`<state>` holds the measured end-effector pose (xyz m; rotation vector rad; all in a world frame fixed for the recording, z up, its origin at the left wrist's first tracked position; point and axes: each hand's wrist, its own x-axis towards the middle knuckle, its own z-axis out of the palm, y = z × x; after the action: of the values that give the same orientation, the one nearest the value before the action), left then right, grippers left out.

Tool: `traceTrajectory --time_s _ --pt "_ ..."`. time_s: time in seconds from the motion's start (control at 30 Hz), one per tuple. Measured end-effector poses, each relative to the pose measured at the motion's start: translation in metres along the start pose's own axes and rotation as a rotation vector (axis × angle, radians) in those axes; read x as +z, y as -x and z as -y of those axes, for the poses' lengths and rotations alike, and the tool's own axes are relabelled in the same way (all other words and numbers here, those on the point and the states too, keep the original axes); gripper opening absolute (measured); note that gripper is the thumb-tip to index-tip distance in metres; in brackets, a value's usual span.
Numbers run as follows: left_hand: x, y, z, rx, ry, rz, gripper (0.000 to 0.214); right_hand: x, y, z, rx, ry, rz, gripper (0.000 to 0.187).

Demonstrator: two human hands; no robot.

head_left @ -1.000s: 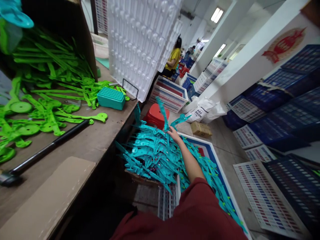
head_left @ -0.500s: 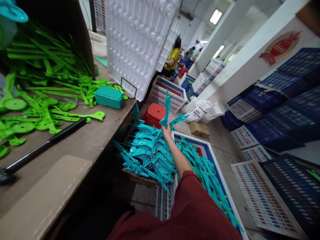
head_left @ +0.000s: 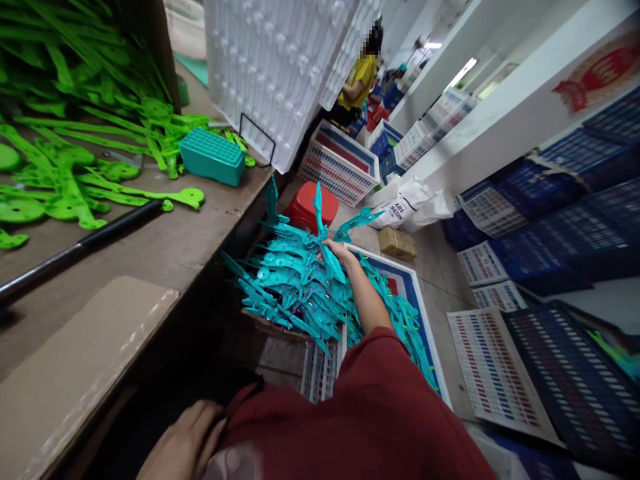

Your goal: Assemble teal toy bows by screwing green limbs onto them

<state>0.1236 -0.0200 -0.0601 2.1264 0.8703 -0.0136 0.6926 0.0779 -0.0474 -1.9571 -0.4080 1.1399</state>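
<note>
My right hand [head_left: 339, 252] reaches out over a stacked pile of teal plastic parts [head_left: 285, 267]. Its fingers are closed on one long, thin teal plastic part [head_left: 319, 208], which stands up from the pile; the fingertips are partly hidden among the parts. Low in the view, my left hand [head_left: 183, 440] lies by my lap with its fingers loosely stretched out and nothing in them. Right of the pile, a white-rimmed crate [head_left: 425, 313] holds more teal parts with small yellow-green bits.
On the workbench [head_left: 200, 237] to the left lie bright green plastic parts [head_left: 70, 180], a teal block [head_left: 213, 157], a black rod [head_left: 110, 237] and cardboard [head_left: 100, 347]. Beyond the pile are a red stool [head_left: 313, 203], white sacks [head_left: 413, 203], a small carton [head_left: 397, 243] and stacked crates [head_left: 565, 227].
My right hand has tilted and lowered the upright teal part slightly toward the pile. My left hand has come into view at the bottom. The camera has tipped downward.
</note>
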Motion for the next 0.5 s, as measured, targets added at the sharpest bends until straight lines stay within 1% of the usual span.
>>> traceTrajectory --time_s 0.07,0.13,0.2,0.27,0.37,0.5 --pt "0.001 -0.021 -0.018 0.048 -0.009 0.057 0.034 0.002 0.016 -0.015 0.017 -0.013 0.063 0.037" --pt "0.003 -0.041 -0.041 0.110 -0.021 0.114 0.033 0.006 0.029 -0.027 0.000 -0.034 0.093 0.037" --pt "0.006 -0.056 -0.061 0.171 -0.033 0.190 0.031 0.013 0.037 -0.035 -0.051 -0.066 0.086 0.037" --pt "0.009 -0.066 -0.075 0.211 -0.057 0.261 0.028 0.021 0.040 -0.037 -0.123 -0.103 0.049 0.037" --pt "0.019 -0.072 -0.081 0.223 -0.077 0.282 0.026 0.027 0.038 -0.030 -0.222 -0.146 -0.026 0.037" --pt "0.031 -0.069 -0.073 0.210 0.031 0.279 0.024 0.021 0.042 -0.013 -0.322 -0.163 -0.123 0.038"
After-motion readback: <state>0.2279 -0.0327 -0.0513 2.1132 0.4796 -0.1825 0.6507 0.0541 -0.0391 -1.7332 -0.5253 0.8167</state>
